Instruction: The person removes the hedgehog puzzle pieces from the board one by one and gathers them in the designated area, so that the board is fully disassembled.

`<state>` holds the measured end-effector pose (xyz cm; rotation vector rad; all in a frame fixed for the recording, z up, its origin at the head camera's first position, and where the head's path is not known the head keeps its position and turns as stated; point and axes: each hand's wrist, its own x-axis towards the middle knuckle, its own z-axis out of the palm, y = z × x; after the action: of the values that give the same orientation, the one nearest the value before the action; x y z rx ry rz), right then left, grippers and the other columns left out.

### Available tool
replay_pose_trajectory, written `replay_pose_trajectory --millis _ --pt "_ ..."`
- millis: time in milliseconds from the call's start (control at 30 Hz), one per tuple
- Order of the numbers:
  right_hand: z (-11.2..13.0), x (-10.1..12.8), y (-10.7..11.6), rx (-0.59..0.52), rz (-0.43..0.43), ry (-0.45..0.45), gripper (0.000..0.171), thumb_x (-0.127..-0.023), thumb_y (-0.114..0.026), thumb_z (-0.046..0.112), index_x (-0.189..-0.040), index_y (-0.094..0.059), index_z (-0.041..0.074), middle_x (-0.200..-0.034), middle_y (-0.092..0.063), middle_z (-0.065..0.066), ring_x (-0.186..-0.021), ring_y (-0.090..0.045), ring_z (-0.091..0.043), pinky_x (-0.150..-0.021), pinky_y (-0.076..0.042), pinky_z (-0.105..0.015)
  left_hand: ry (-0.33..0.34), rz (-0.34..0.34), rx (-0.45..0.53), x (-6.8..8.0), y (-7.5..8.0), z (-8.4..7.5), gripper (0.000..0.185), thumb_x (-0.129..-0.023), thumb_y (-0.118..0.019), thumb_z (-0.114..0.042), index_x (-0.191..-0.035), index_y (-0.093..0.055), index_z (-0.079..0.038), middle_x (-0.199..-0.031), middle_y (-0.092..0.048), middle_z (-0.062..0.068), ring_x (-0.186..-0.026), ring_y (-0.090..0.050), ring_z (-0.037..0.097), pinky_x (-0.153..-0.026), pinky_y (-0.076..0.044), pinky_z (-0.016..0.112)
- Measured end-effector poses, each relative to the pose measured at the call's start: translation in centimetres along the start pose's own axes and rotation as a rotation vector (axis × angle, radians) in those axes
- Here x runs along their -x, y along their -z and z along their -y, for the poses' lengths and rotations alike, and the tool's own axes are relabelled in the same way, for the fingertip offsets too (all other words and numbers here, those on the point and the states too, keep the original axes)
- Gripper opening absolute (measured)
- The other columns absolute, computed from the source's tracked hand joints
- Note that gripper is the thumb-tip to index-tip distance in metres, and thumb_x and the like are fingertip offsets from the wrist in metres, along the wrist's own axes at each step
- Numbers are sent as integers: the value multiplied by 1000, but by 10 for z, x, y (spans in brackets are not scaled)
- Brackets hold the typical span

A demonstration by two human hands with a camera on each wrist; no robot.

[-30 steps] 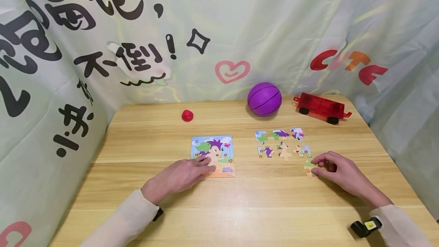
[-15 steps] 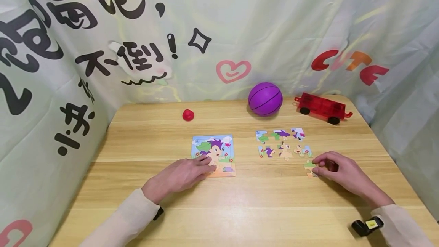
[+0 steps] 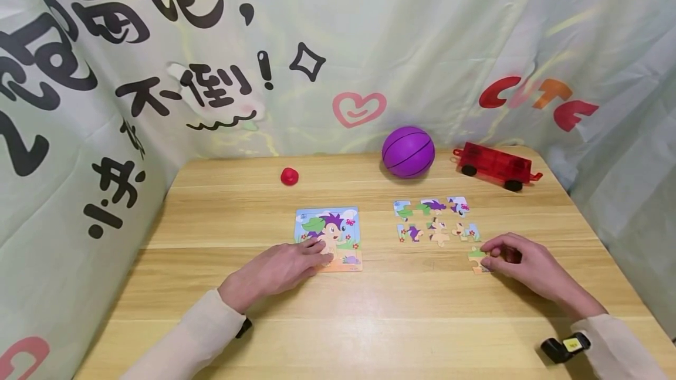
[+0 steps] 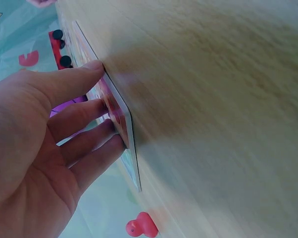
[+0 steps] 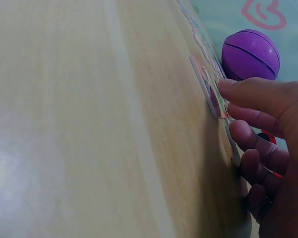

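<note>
In the head view a flat picture puzzle board (image 3: 345, 216), printed with a purple-haired cartoon hedgehog, lies on the table left of centre. My left hand (image 3: 277, 268) rests on its lower left part with fingers extended; the left wrist view has the thumb and fingertips touching the board (image 4: 122, 106) near its edge. To the right, my right hand (image 3: 528, 263) pinches a green and orange puzzle piece (image 3: 476, 254) with thumb and forefinger, the piece lying low at the table. Part of this piece (image 5: 207, 87) is hidden by the fingers. Several other puzzle pieces (image 3: 438, 232) lie in two rows behind it.
A purple ball (image 3: 408, 152) and a red toy wagon (image 3: 493, 164) stand at the back right. Behind the board sits a small red rubber duck (image 4: 143, 224). Printed curtains (image 3: 422, 46) enclose the wooden table (image 3: 359, 333) at the back and sides.
</note>
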<state>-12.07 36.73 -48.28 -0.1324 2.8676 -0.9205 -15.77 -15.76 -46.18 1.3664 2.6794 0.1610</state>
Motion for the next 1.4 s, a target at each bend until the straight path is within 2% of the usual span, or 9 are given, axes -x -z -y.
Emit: replay_pose_trajectory --millis 100,267,433,633,900,1200,1400 --pt "2 0 2 -46 -21 -10 30 -102 -80 36 -123 -76 14 -100 -65 -1 -81 -52 -9 -63 -45 -24 -1 -1 1 0 0 0 42 -111 -66 -21 -153 -65 -18 -157 -62 12 -150 -58 30 -115 -55 45" --pt "18 -6 6 -76 -98 51 22 -103 -79 32 -118 -77 16 -91 -64 0 -77 -52 -11 -60 -42 -26 3 5 2 0 -1 1 43 -111 -66 -22 -153 -65 -17 -157 -61 13 -150 -57 29 -115 -55 45" --pt "44 -18 0 -108 -130 130 13 -103 -79 28 -113 -79 20 -87 -62 2 -75 -52 -10 -60 -43 -26 3 1 18 1 -2 0 42 -111 -65 -21 -153 -65 -16 -157 -61 14 -150 -57 31 -115 -55 46" --pt "84 -36 -18 -118 -144 258 9 -101 -80 20 -109 -80 16 -91 -68 6 -77 -55 -9 -65 -46 -24 -25 -29 17 2 -3 1 42 -111 -66 -18 -152 -66 -15 -156 -62 15 -148 -59 32 -114 -56 46" --pt "133 -62 -55 -186 -56 360 8 -101 -80 17 -108 -81 14 -94 -70 7 -82 -60 -8 -70 -52 -24 -20 -32 26 3 -2 1 42 -111 -66 -19 -152 -66 -15 -157 -62 14 -149 -58 31 -114 -55 45" --pt "177 -76 -97 -242 73 377 18 -102 -79 22 -117 -79 12 -101 -72 6 -88 -63 -11 -77 -55 -26 -21 -39 32 2 -4 1 41 -111 -66 -20 -152 -66 -16 -158 -62 13 -150 -58 30 -115 -55 45" --pt "193 -78 -120 -243 170 374 26 -101 -81 21 -125 -78 12 -101 -68 5 -88 -62 -10 -77 -55 -25 -25 -46 24 2 -4 3 41 -111 -65 -19 -152 -66 -15 -157 -62 14 -149 -58 31 -113 -56 46"
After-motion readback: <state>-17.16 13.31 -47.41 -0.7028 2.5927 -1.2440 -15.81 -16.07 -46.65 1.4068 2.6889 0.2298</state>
